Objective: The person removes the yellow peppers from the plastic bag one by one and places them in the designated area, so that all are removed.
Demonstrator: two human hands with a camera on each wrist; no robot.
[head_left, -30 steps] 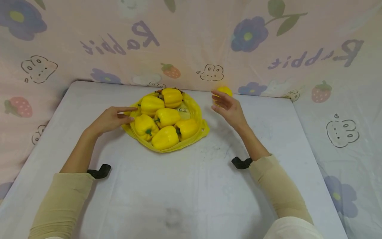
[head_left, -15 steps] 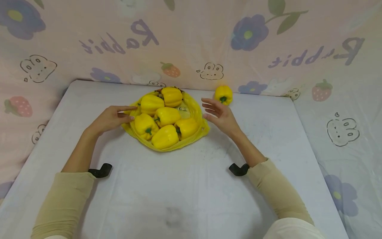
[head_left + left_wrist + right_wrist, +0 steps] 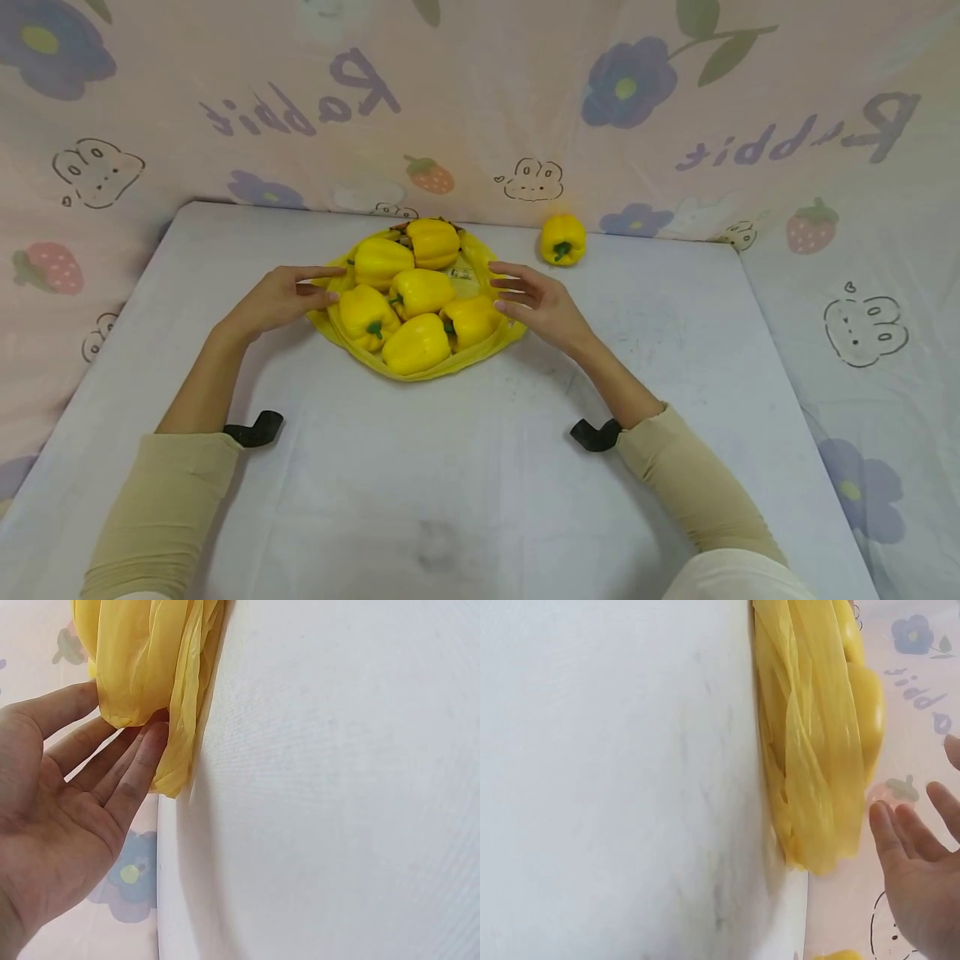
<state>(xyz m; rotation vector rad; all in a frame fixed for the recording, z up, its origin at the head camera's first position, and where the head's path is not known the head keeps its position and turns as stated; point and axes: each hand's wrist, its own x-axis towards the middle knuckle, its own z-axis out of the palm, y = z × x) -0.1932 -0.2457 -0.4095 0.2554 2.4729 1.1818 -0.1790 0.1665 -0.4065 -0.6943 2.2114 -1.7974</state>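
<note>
A yellow plastic bag (image 3: 480, 354), rolled down into a low ring, holds several yellow bell peppers (image 3: 417, 343) with green stems. At its left side, my left hand (image 3: 273, 304) has its fingers extended; in the left wrist view the fingertips (image 3: 154, 739) touch the yellow film. My right hand (image 3: 546, 308) is at the bag's right rim, fingers spread and loosely bent, holding nothing. In the right wrist view, this hand (image 3: 922, 877) shows apart from the bag. One more yellow bell pepper (image 3: 562, 240) stands alone behind the right hand.
Everything rests on a white-covered table (image 3: 435, 467). A patterned cloth (image 3: 480, 100) with rabbits and flowers hangs behind the table's back edge. A black curved piece (image 3: 258, 429) is at the left sleeve cuff, and a matching black piece (image 3: 595, 435) at the right.
My right hand has moved left and nearer, from beside the lone bell pepper to the bag's right rim, uncovering that pepper. The left hand has stayed at the bag's left side.
</note>
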